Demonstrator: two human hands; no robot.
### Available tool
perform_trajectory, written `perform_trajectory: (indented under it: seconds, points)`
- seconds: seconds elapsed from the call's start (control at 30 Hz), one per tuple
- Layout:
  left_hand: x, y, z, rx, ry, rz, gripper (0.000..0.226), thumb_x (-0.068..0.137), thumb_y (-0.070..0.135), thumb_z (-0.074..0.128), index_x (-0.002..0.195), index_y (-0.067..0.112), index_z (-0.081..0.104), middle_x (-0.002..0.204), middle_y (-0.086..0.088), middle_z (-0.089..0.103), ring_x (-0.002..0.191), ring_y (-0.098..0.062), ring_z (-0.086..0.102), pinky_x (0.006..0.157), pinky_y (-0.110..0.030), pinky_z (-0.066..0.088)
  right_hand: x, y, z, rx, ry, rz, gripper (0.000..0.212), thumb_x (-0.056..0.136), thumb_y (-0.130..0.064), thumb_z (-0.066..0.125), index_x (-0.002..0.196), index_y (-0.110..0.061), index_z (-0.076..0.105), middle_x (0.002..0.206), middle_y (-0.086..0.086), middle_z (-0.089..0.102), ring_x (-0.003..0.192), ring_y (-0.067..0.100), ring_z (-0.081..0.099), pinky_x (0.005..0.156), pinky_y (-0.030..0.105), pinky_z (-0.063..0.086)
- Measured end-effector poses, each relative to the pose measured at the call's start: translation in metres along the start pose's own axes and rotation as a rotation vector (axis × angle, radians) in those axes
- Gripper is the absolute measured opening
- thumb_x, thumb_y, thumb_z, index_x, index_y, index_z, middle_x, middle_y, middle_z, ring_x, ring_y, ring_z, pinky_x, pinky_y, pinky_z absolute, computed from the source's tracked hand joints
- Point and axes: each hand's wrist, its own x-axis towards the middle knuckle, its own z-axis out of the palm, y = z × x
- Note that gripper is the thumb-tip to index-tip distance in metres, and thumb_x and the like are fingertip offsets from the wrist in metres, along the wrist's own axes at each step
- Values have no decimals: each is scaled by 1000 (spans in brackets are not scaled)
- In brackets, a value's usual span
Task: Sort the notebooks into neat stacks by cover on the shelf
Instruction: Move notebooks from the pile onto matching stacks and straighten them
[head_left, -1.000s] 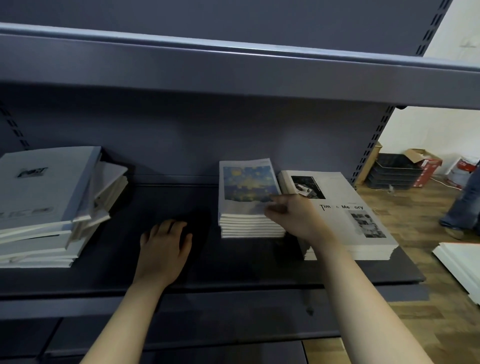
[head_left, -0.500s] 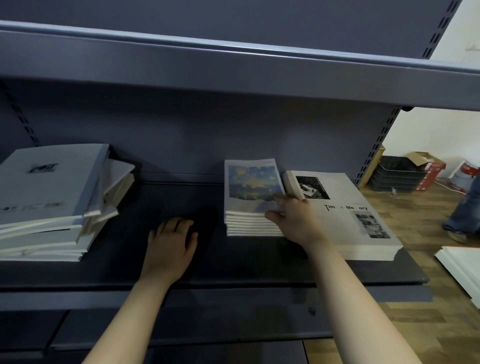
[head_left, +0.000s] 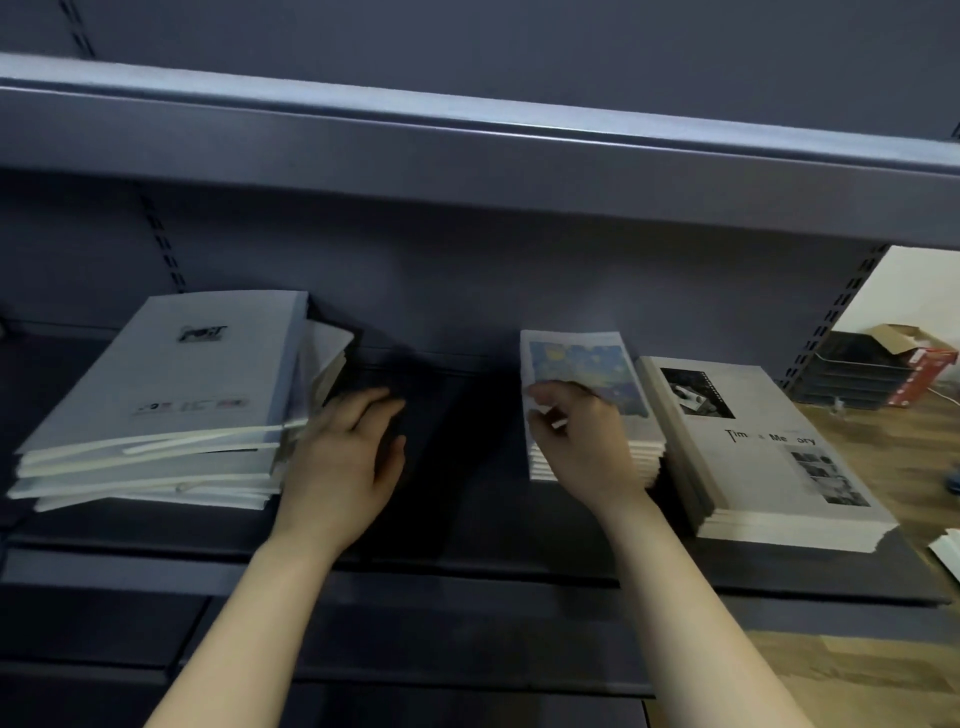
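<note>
head: rightmost stack (head_left: 769, 483) lettered "tim", "me", "ory"

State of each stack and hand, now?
Grey-covered notebook stack: messy, skewed.
Blue-and-yellow-covered notebook stack: squared.
White "Time Memory" notebook stack: neat, squared.
Left hand: flat on dark metal shelf, fingers straight.
Right hand: fingers curled over the blue-and-yellow stack.

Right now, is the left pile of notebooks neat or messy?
Messy: the left pile has notebooks fanned out at angles, with edges not aligned.
</note>
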Motion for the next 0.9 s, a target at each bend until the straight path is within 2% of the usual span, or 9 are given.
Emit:
perform_trajectory:
  seconds: [0.17,0.27,0.37,0.43,0.5,0.6,0.7,0.8,0.9]
  points:
    - [7,-39,-34,87,121,-38,37,80,22,57,112,5,66,114,-15,64,106,-37,58,88,-51,47,-6,-18,32,38,-55,40,25,87,-11,64,110,-17,70,102,1,71,87,11,64,84,25,50]
    - [11,-65,-50,152,49,-131,42,80,34,56,114,9,63,113,-13,63,107,-38,56,86,-48,42,-8,-27,49,29,-100,73,25,87,-11,64,111,-17,70,103,1,71,92,14,66,85,23,49]
    - [14,-83,-56,188,-57,-259,59,81,53,61,126,16,54,124,-12,58,115,-37,50,93,-48,39,-10,-34,65,34,-136,100,25,86,-11,65,110,-17,70,104,2,71,91,12,65,82,18,46]
    - [13,-87,-57,219,-84,-268,74,76,67,57,128,14,52,123,-13,59,113,-34,53,94,-45,41,-13,-37,74,25,-163,123,25,86,-13,65,110,-19,71,103,0,71,87,7,63,78,13,43]
    - [11,-85,-58,293,-98,-214,85,70,76,52,126,12,52,117,-11,62,105,-31,59,88,-41,47,-16,-38,81,23,-186,151,25,87,-15,64,111,-21,70,103,-3,70,84,1,59,74,5,38]
    - [10,-82,-59,354,-117,-141,78,71,73,54,124,15,51,114,-6,63,97,-27,62,76,-35,50,-19,-39,91,44,-197,184,25,88,-14,65,111,-20,70,102,-3,71,83,1,59,70,-3,36]
    - [15,-82,-66,382,-177,-151,68,74,72,54,121,23,52,114,1,63,99,-22,62,68,-30,45,-22,-43,97,60,-211,209,25,88,-14,65,111,-21,70,103,-2,71,85,2,61,77,7,41]
    - [22,-84,-76,443,-237,-141,58,73,77,50,108,31,58,97,6,67,87,-18,63,59,-27,37,-25,-45,100,71,-224,219,26,88,-15,64,112,-23,70,104,-3,70,87,2,61,79,10,42]
    - [30,-85,-80,478,-309,-95,49,79,72,49,99,28,60,90,5,66,83,-18,62,59,-27,38,-25,-44,100,73,-217,224,26,89,-15,64,113,-23,69,105,-4,69,87,1,60,72,-1,38]
